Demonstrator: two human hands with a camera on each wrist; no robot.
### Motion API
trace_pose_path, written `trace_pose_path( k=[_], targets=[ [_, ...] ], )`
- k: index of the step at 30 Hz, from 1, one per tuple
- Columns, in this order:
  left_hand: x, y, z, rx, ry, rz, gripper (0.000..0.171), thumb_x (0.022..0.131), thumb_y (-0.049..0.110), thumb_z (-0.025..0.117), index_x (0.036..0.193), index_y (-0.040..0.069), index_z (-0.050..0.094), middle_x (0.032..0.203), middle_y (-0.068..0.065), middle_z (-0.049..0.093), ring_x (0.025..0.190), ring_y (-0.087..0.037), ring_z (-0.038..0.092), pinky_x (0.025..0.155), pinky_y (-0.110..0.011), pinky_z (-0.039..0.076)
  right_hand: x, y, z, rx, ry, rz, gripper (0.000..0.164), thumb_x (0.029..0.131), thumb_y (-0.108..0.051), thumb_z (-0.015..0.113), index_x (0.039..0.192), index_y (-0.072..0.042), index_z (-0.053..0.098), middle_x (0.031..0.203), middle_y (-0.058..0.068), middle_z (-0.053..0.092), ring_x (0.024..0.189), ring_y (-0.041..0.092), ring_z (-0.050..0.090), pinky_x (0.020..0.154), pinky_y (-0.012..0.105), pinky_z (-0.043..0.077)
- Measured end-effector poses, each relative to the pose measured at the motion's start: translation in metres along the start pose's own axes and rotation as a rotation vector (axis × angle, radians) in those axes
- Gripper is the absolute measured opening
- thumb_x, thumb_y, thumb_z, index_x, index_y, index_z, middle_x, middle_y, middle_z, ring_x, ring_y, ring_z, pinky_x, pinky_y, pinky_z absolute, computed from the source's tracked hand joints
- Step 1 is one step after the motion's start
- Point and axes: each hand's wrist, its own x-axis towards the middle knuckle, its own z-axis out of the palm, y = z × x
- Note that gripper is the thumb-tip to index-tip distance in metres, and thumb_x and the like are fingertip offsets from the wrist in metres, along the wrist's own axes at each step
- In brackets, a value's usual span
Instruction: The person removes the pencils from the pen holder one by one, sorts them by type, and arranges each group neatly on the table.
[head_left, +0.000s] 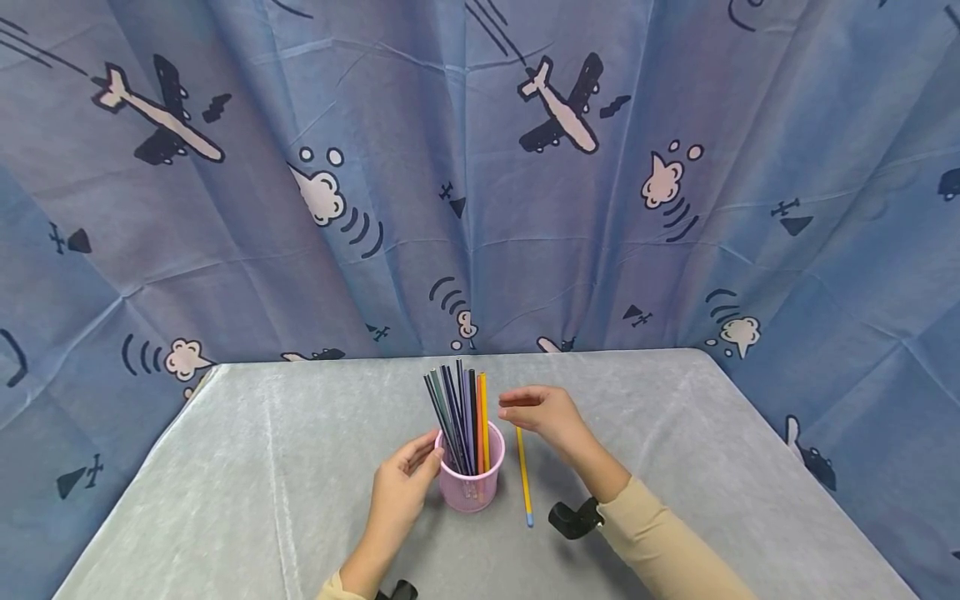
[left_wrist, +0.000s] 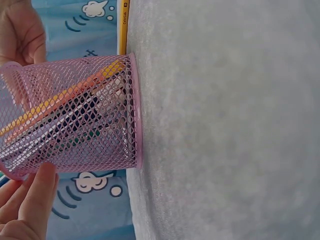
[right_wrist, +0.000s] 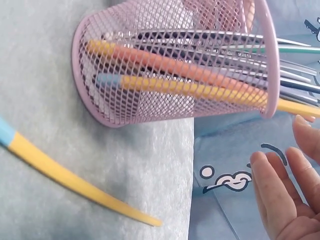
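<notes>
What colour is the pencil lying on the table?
The pencil is yellow, with a light blue end. The right wrist view shows it best.

Cup (head_left: 468,498): pink, diamond mesh all round, plain pink rim
Dark pencils (head_left: 472,408): black and navy
Green pencil (head_left: 438,392): muted grey-green
Purple pencil (head_left: 467,408): soft violet
Orange pencil (head_left: 480,425): orange-red, yellow at the lower end
Yellow pencil (head_left: 485,417): yellow, light blue at the lower end
Loose pencil (head_left: 524,475): yellow, light blue at the near end
Tabletop (head_left: 337,475): pale grey, faintly mottled
Cloth (head_left: 390,275): blue shading to violet, printed with white-and-black planes, white puffs outlined in black, and dark curved strokes
Sleeves (head_left: 667,533): beige
Wrist cameras (head_left: 573,521): black
</notes>
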Motion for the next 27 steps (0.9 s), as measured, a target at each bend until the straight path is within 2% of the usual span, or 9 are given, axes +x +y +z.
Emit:
trace_pose_path(
  k=[5,14,27],
  targets=[
    [0.000,0.000,0.000,0.000,0.000,-0.001,0.037,0.095,0.010,0.066,0.126,-0.009,0.062,0.125,-0.027,0.066,0.117,-0.036,0.065,0.090,-0.021,0.059,0.001,0.000,0.003,0.020,-0.014,-0.005,0.034,0.086,-0.005,0.076,0.117,0.008,0.068,0.116,0.022,0.071,0.098,0.019,0.072,0.090,0.035,0.062],
    [0.000,0.000,0.000,0.007,0.000,-0.002,0.037,0.095,0.010,0.066,0.126,-0.009,0.062,0.125,-0.027,0.066,0.118,-0.037,0.065,0.089,-0.021,0.059,-0.002,-0.003,0.009,0.051,-0.027,-0.032,0.034,0.085,-0.006,0.077,0.115,0.008,0.069,0.115,0.021,0.071,0.095,0.016,0.072,0.090,0.034,0.062],
    [0.000,0.001,-0.001,0.007,0.002,0.002,0.037,0.095,0.011,0.066,0.126,-0.008,0.062,0.125,-0.027,0.066,0.117,-0.037,0.065,0.089,-0.022,0.060,-0.001,-0.007,0.018,0.062,0.020,-0.013,0.032,0.083,-0.006,0.079,0.113,0.005,0.071,0.110,0.019,0.073,0.093,0.017,0.073,0.088,0.036,0.062]
  ],
)
